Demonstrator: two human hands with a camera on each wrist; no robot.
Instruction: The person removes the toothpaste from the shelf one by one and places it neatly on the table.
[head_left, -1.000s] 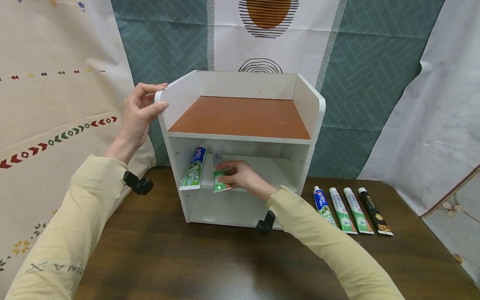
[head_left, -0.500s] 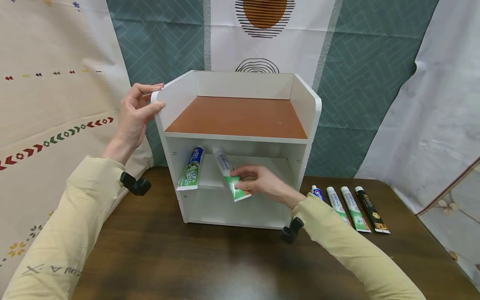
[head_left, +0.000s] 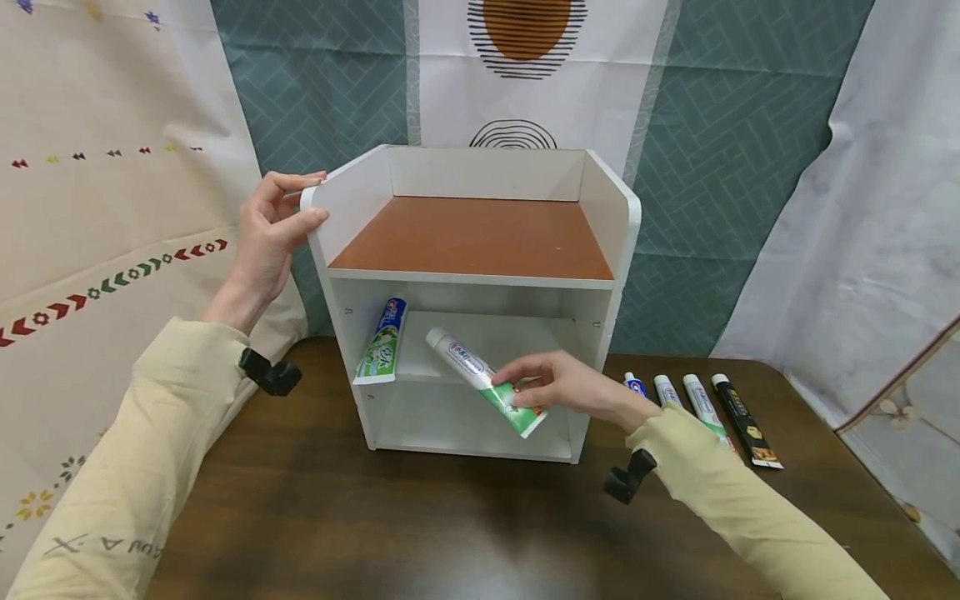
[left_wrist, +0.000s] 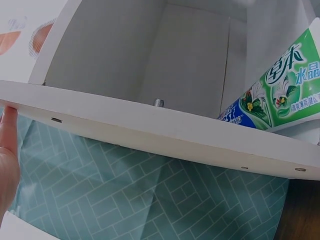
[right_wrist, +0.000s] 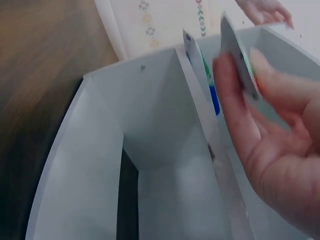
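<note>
In the head view my right hand point(head_left: 558, 385) pinches a white and green toothpaste tube point(head_left: 480, 375) near its flat end. The tube slants in front of the white shelf unit point(head_left: 472, 277), its cap toward the upper left. From the right wrist, that tube point(right_wrist: 239, 57) shows edge-on between thumb and fingers. My left hand point(head_left: 270, 237) grips the upper left side panel of the unit, thumb on the front edge. A blue and green toothpaste tube point(head_left: 384, 342) lies at the left of the middle shelf; the left wrist view shows this tube point(left_wrist: 285, 92) close up.
On the brown table point(head_left: 360, 517), right of the unit, several toothpaste tubes lie in a row: a blue one point(head_left: 634, 385), two white and green ones, and a black tube point(head_left: 746, 421). My right sleeve point(head_left: 720, 467) partly covers them. Patterned cloths hang behind and beside the unit.
My right hand has drawn the white and green tube off the middle shelf, toward the right and nearer, turning it more slanted. The left hand keeps its hold on the side panel.
</note>
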